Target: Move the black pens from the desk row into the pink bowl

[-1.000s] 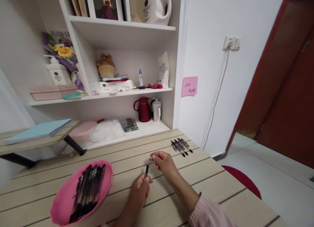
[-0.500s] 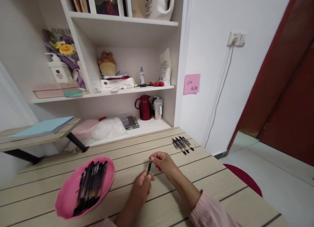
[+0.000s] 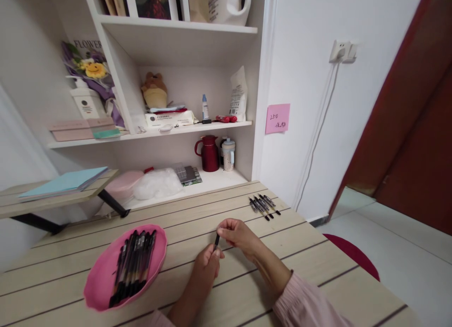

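A dark pen (image 3: 216,241) stands tilted between my two hands, above the middle of the table. My left hand (image 3: 208,262) is closed around its lower part, which the fingers mostly hide. With thumb and fingertips, my right hand (image 3: 233,232) pinches the pen's upper end. To the left, a pink scalloped dish (image 3: 94,284) holds several pens (image 3: 134,261) with dark ends, lying side by side. Farther back on the right, several more pens (image 3: 264,205) lie in a row on the tabletop.
The slatted wooden table (image 3: 190,213) meets a white shelf unit with a red jug (image 3: 209,153) and a pale cup (image 3: 229,155). A small raised stand (image 3: 102,180) carrying blue paper (image 3: 67,183) is at the left. A red round seat (image 3: 353,256) shows beyond the right edge.
Both hands keep their grip on the pen, nearly in place. The right fingertips sit around its upper end much as before. The whole view has shifted slightly.
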Demonstrator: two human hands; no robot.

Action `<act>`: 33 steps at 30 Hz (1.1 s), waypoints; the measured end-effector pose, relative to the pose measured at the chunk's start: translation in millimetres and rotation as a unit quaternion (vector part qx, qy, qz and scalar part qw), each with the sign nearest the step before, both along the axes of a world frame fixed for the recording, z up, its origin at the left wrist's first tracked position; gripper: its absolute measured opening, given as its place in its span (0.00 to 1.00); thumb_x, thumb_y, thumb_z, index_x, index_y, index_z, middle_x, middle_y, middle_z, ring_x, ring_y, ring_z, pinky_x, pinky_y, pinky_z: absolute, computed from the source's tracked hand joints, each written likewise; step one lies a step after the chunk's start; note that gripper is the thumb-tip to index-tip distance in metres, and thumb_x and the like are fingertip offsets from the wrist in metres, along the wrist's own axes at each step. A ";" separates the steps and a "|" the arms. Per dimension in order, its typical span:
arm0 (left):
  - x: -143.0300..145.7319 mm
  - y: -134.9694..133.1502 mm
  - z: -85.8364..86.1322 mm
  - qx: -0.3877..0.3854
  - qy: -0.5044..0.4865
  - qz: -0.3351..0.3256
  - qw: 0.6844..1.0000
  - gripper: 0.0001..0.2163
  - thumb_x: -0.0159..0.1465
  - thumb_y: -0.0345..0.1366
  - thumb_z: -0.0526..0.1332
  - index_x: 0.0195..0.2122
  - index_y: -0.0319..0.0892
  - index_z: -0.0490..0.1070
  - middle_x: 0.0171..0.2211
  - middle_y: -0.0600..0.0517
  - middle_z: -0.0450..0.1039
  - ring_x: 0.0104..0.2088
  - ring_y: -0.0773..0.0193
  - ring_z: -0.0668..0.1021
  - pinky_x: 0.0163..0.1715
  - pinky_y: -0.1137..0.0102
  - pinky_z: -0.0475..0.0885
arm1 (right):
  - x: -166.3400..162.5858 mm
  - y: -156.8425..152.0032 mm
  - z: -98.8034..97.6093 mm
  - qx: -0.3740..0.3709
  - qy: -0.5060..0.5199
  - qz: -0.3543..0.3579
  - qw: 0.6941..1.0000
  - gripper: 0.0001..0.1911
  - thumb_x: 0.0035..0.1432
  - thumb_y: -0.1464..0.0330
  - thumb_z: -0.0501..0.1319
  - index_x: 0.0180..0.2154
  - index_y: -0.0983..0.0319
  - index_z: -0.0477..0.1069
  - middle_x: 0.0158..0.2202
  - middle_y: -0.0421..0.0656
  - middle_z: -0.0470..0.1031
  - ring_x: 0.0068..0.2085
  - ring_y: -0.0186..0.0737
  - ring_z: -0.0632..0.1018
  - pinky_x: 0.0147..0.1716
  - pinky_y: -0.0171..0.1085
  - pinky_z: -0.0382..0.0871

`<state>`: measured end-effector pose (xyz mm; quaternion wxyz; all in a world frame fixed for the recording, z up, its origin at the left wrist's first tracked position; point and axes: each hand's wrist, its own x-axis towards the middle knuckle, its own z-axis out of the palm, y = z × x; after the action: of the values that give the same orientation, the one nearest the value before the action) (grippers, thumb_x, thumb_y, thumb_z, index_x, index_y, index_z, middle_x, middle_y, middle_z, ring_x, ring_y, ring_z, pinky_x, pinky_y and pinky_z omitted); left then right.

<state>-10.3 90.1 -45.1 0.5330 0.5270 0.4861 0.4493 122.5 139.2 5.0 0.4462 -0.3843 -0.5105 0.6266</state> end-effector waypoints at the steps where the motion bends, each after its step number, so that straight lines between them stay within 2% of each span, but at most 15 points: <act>1: 0.0 0.1 0.4 0.001 -0.002 0.001 1.000 0.13 0.57 0.47 0.53 0.27 0.42 0.63 0.08 0.64 0.52 0.09 0.76 0.49 0.12 0.75 0.40 | 1.2 -0.4 0.2 -0.007 0.011 0.010 1.000 0.16 0.38 0.61 0.67 0.29 0.65 0.71 0.19 0.35 0.67 0.16 0.23 0.60 0.16 0.28 0.46; 4: 0.0 -0.4 1.0 0.002 -0.006 0.000 1.000 0.13 0.56 0.47 0.53 0.27 0.42 0.63 0.08 0.64 0.52 0.09 0.76 0.49 0.12 0.75 0.40 | 2.9 0.1 -1.4 -0.016 0.026 0.008 0.999 0.19 0.38 0.59 0.67 0.31 0.66 0.73 0.19 0.35 0.67 0.16 0.23 0.59 0.16 0.29 0.45; 7: -0.2 -1.1 0.5 -0.003 -0.002 -0.002 1.000 0.14 0.57 0.48 0.53 0.27 0.42 0.63 0.08 0.64 0.52 0.09 0.76 0.49 0.12 0.75 0.40 | -0.1 2.2 -5.5 -0.005 0.008 -0.017 1.000 0.17 0.37 0.59 0.67 0.26 0.66 0.72 0.15 0.34 0.64 0.16 0.24 0.58 0.16 0.29 0.45; 11: -0.7 1.5 -1.8 0.000 -0.006 0.006 1.000 0.14 0.56 0.49 0.53 0.28 0.41 0.63 0.08 0.64 0.51 0.09 0.76 0.49 0.12 0.75 0.41 | -5.9 2.9 -8.5 0.024 -0.022 -0.045 0.998 0.17 0.36 0.59 0.68 0.20 0.64 0.66 0.11 0.32 0.59 0.15 0.24 0.58 0.15 0.29 0.46; 13: -0.9 3.8 -3.3 0.008 -0.021 0.008 1.000 0.15 0.55 0.50 0.53 0.27 0.42 0.62 0.08 0.65 0.50 0.10 0.76 0.48 0.13 0.75 0.41 | -6.9 1.6 -8.3 0.024 0.000 -0.029 0.999 0.18 0.35 0.59 0.69 0.22 0.64 0.66 0.14 0.32 0.63 0.15 0.24 0.59 0.15 0.28 0.47; 16: -0.9 5.9 -5.4 0.015 -0.026 0.002 1.000 0.15 0.56 0.50 0.54 0.27 0.41 0.62 0.08 0.65 0.51 0.10 0.76 0.48 0.13 0.75 0.40 | -6.3 0.0 -9.0 0.002 0.053 0.018 0.998 0.21 0.37 0.58 0.68 0.32 0.64 0.69 0.25 0.38 0.71 0.16 0.23 0.61 0.15 0.28 0.47; 18: -0.7 6.1 -6.3 0.020 -0.023 0.000 1.000 0.16 0.56 0.50 0.54 0.27 0.41 0.62 0.08 0.64 0.51 0.10 0.76 0.48 0.13 0.75 0.40 | -6.4 0.2 -11.3 -0.003 0.064 0.030 0.997 0.21 0.39 0.58 0.67 0.33 0.65 0.71 0.27 0.41 0.73 0.16 0.22 0.60 0.15 0.28 0.46; 23: -0.4 4.9 -6.1 0.021 -0.024 0.002 0.999 0.17 0.54 0.52 0.55 0.26 0.41 0.63 0.08 0.64 0.51 0.11 0.76 0.48 0.13 0.75 0.40 | -8.0 1.1 -14.8 -0.003 0.051 -0.021 0.998 0.18 0.35 0.60 0.69 0.23 0.66 0.69 0.14 0.34 0.63 0.15 0.23 0.57 0.15 0.28 0.44; 28: -0.1 4.2 -4.9 0.018 -0.028 0.003 0.999 0.16 0.55 0.51 0.54 0.27 0.41 0.63 0.08 0.64 0.51 0.11 0.76 0.48 0.13 0.74 0.40 | -4.6 0.5 -11.1 -0.024 0.065 0.017 0.997 0.19 0.37 0.59 0.68 0.29 0.66 0.72 0.22 0.39 0.71 0.16 0.23 0.59 0.15 0.28 0.45; 31: -0.1 5.0 -5.6 0.020 -0.024 0.007 0.999 0.16 0.55 0.51 0.55 0.26 0.41 0.63 0.08 0.64 0.51 0.11 0.75 0.49 0.13 0.74 0.40 | -6.0 1.1 -12.3 -0.017 0.053 -0.034 0.998 0.17 0.35 0.60 0.69 0.22 0.66 0.68 0.15 0.34 0.64 0.15 0.23 0.57 0.15 0.28 0.45; 33: -0.2 5.6 -6.2 0.025 -0.025 0.005 0.999 0.17 0.54 0.51 0.55 0.26 0.41 0.63 0.08 0.64 0.51 0.11 0.75 0.49 0.14 0.74 0.40 | -7.8 0.8 -13.4 -0.012 0.049 -0.044 0.998 0.17 0.34 0.61 0.70 0.22 0.65 0.67 0.13 0.32 0.61 0.15 0.23 0.57 0.15 0.28 0.45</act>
<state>-10.5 95.7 -51.2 0.5289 0.5264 0.4640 0.4773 114.6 140.0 -8.5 0.4928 -0.3804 -0.4631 0.6308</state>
